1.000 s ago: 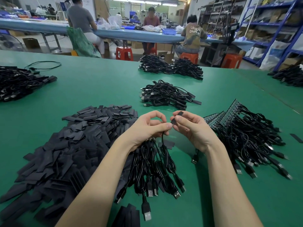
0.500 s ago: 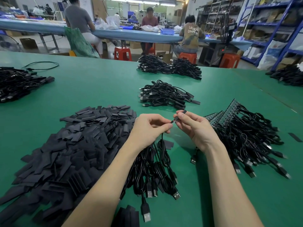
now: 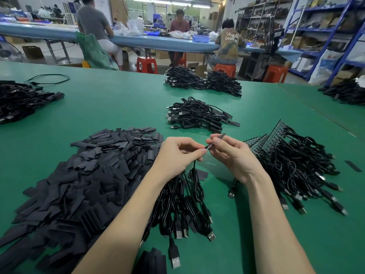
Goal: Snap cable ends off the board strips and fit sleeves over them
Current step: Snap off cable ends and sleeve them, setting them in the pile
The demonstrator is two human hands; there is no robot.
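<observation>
My left hand point(image 3: 179, 153) grips a bundle of black USB cables point(image 3: 185, 204) that hangs down onto the green table, and its thumb and forefinger pinch one cable's small board end point(image 3: 207, 146). My right hand point(image 3: 231, 153) pinches a flat black sleeve point(image 3: 220, 136) right beside that end, its mouth at the tip. A big heap of black sleeves point(image 3: 83, 178) lies to the left. Green board strips with cables attached point(image 3: 280, 153) lie in a pile to the right.
Finished cable piles sit ahead point(image 3: 199, 115), further back point(image 3: 203, 82), at far left point(image 3: 21, 99) and far right point(image 3: 347, 91). A few sleeves lie at the near edge point(image 3: 152, 262), one stray at right point(image 3: 353, 166). People sit at a blue bench behind.
My hands have drawn slightly closer together, and the sleeve in my right hand has tilted flatter and come up against the cable end held by my left.
</observation>
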